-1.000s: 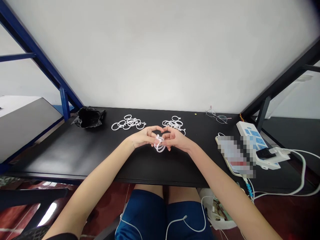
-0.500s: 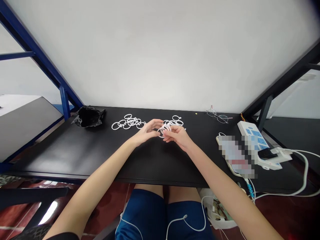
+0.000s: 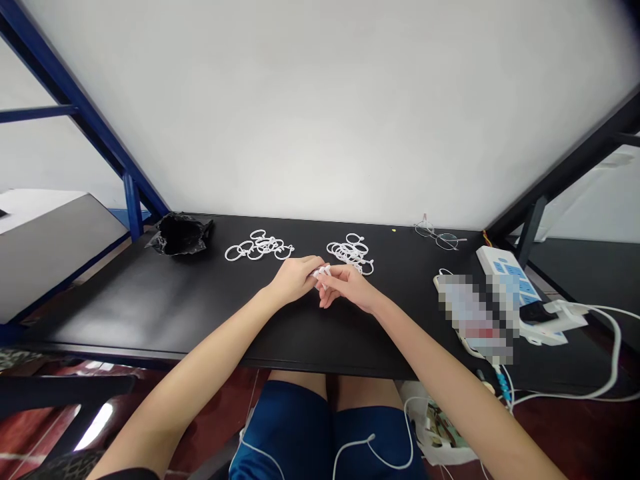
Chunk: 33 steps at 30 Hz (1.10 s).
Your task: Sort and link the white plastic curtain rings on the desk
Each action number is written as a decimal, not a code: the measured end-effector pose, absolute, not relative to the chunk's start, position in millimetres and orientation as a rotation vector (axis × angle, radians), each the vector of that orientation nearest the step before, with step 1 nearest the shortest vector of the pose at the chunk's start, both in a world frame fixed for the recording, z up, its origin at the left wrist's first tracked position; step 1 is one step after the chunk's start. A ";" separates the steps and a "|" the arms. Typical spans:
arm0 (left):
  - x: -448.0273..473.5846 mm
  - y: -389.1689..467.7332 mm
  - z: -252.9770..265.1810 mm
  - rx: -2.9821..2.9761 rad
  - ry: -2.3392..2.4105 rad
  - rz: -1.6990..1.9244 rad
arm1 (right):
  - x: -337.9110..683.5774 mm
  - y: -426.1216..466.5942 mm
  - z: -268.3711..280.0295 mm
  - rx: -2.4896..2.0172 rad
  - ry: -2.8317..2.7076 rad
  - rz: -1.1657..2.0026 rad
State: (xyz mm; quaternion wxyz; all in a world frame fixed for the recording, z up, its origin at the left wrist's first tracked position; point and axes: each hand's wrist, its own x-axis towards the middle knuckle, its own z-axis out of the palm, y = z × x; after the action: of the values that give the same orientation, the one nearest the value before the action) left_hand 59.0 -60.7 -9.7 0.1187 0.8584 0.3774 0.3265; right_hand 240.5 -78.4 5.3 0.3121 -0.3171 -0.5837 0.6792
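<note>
Above the black table, both my hands come together on a small bunch of white rings [image 3: 323, 271], which look like curtain rings with little knobs. My left hand [image 3: 295, 279] curls its fingers round the bunch from the left, covering much of it. From the other side, my right hand [image 3: 349, 287] pinches the bunch between thumb and fingers. Just behind my right hand lies a loose pile of white rings [image 3: 351, 251]. Another pile of similar rings [image 3: 260, 247] lies farther left. How many rings I hold cannot be made out.
A crumpled black plastic bag [image 3: 181, 235] stands open at the back left. Eyeglasses [image 3: 436, 233] lie by the wall. On the right are a phone [image 3: 470, 313], blurred out, and a white power strip [image 3: 513, 273] with a plug and cables. Blue metal posts [image 3: 133, 207] rise at left.
Both hands have drawn slightly down toward me with the bunch of rings. My left fingers have closed over it, and more of the right-hand pile shows now.
</note>
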 end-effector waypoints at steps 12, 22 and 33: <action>60.1 -67.8 6.6 2.176 0.763 0.872 | 233.3 -91.4 14.9 -0.668 -1.558 1.728; 62.7 -66.1 5.8 1.656 0.673 0.676 | 232.5 -96.8 14.7 -0.590 -1.643 1.619; 42.9 -39.9 -1.7 1.747 0.901 0.951 | 236.4 -77.2 13.2 -0.921 -1.266 1.383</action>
State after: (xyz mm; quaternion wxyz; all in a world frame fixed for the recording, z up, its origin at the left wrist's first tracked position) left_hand 42.9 -39.9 -1.7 0.4611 0.7099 0.3662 0.3864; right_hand 236.4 -77.2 13.2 0.5024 -0.3813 -0.5241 0.5723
